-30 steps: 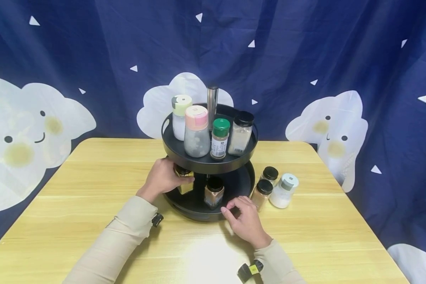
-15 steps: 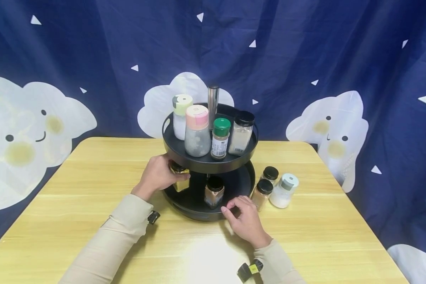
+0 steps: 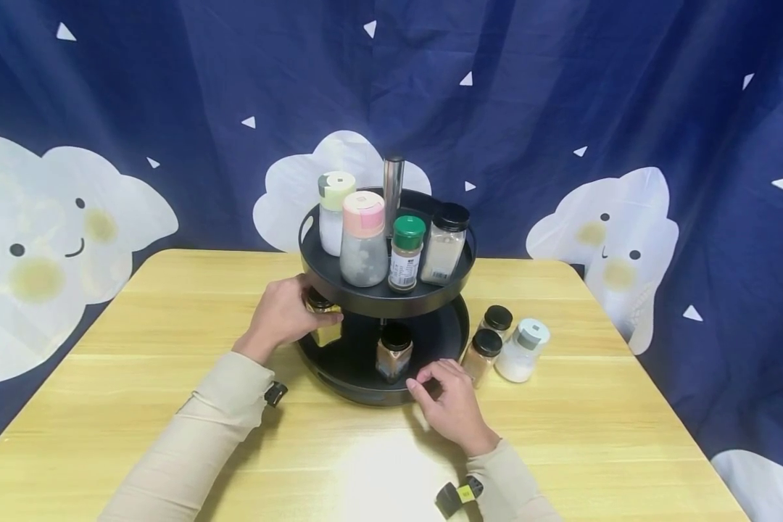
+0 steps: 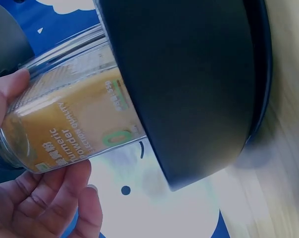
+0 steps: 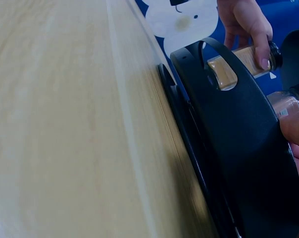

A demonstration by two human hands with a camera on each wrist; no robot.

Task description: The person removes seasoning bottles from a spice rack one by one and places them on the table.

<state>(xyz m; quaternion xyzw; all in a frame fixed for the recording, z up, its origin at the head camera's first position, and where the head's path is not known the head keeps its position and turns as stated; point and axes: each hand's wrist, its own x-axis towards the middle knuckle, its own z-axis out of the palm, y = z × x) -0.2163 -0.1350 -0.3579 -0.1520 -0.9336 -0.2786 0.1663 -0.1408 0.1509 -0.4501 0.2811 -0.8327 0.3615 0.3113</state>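
My left hand [image 3: 279,315] holds a jar of turmeric powder [image 4: 65,116] with a black lid, thumb on one side and fingers on the other. The jar is upright at the left side of the lower tray of a black two-tier spice rack [image 3: 359,391]. In the left wrist view, the tray wall hides the jar's base. My right hand [image 3: 453,406] pinches the front right rim of that lower tray between thumb and curled fingers. Just behind it on the tray stands a black-lidded jar of brown spice [image 3: 394,355].
The upper tray [image 3: 378,299] carries a green-lidded spice bottle [image 3: 404,257], a pink-topped shaker [image 3: 363,243], a pale-green-topped shaker [image 3: 333,217] and a black-lidded jar [image 3: 445,246]. On the table, right of the rack, stand two black-lidded jars and a white shaker [image 3: 520,355].
My left hand has carried the turmeric jar leftward and slightly back, toward the left edge of the lower tray. The right hand keeps its place at the rim.
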